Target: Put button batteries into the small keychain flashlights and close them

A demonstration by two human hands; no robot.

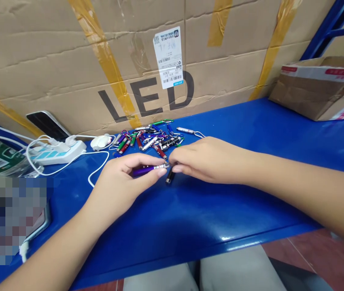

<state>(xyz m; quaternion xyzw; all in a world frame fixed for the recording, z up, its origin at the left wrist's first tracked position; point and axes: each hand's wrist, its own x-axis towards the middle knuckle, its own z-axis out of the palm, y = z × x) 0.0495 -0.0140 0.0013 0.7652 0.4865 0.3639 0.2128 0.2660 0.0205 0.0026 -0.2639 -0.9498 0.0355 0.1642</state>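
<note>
Between the thumb and fingers of my left hand point(123, 178) is a purple mini flashlight point(143, 171) with a silver end, held roughly level and pointing right. My right hand point(199, 161) is closed at that silver end; its fingertips are bunched, and whatever they pinch is hidden. Just below the right fingertips shows a short black tube point(169, 178), partly covered; I cannot tell whether it is held or lying on the table. Behind both hands lies a pile of mini flashlights point(150, 141) in several colours. A silver one point(185, 130) with a cord loop sits right of the pile.
The blue table point(220, 210) backs onto a large cardboard box point(220, 72) marked LED. At left are a white power strip point(58, 152) with cables, a white round item point(101, 142) and a leaning phone point(47, 124). An open carton point(308, 93) stands back right.
</note>
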